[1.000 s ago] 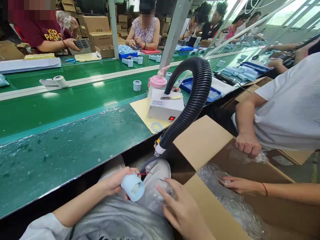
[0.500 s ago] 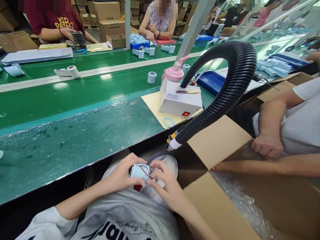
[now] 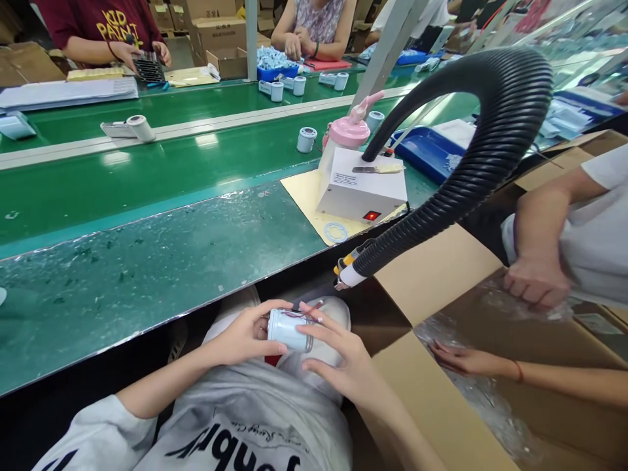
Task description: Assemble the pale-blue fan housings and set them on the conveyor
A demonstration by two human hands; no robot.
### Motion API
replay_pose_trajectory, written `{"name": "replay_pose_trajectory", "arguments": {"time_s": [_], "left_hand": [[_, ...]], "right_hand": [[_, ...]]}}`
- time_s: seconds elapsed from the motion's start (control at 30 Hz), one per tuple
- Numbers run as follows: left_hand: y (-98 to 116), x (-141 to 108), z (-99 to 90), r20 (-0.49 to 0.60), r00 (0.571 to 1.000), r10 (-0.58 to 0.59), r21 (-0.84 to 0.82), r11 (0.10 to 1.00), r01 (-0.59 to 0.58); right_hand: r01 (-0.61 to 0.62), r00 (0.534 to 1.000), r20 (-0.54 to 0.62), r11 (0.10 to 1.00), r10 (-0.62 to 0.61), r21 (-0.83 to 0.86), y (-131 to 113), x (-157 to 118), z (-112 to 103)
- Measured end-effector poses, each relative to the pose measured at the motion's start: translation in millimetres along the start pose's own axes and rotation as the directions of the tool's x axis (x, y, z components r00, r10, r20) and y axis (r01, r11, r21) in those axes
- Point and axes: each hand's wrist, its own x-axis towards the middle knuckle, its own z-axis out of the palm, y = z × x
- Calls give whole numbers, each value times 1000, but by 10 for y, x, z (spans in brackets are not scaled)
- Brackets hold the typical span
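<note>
A light blue cylinder (image 3: 288, 330) with thin dark and red wires along its top lies sideways above my lap. My left hand (image 3: 248, 333) grips its left end, thumb below and fingers over the top. At its right end, my right hand (image 3: 338, 347) has its fingers spread, with the fingertips at the wires and the cylinder's rim and the thumb apart below. Whether the right fingertips pinch a wire is too small to tell.
A white box (image 3: 360, 190) with a red switch stands on yellow card, beside a pink-topped bottle (image 3: 347, 133). A black ribbed hose (image 3: 510, 98) arches down near my right hand. Right of me, an open carton (image 3: 422, 386) holds clear plastic; a person's hand (image 3: 461, 360) reaches in.
The cylinder has turned slightly and shows more of its side. My right thumb has moved away from it, and the fingers have opened. The other person's hand has come into view over the carton.
</note>
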Motion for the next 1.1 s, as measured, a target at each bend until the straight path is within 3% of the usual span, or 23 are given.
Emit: {"name": "replay_pose_trajectory", "arguments": {"time_s": [0.1, 0.2, 0.37, 0.6, 0.83, 1.1], "left_hand": [[25, -21, -10, 2, 1000, -12, 9, 1000, 12], [118, -49, -26, 38, 999, 16, 132, 991, -21], [229, -84, -21, 102, 991, 92, 247, 962, -115], [177, -115, -59, 152, 967, 202, 396, 884, -247], [150, -127, -73, 225, 932, 283, 459, 813, -358], [141, -123, -80, 270, 898, 348, 451, 778, -437]], "right_hand": [[117, 993, 20, 980, -115, -163, 6, -57, -32], [77, 997, 36, 982, -71, -174, -23, -74, -71], [-1, 1000, 24, 999, 2, -42, -104, -62, -91], [-122, 992, 63, 976, 113, 182, -151, -65, -71], [-333, 943, 145, 874, 300, 354, -142, -96, -49], [-418, 908, 183, 788, 376, 453, -163, -56, 6]]}}
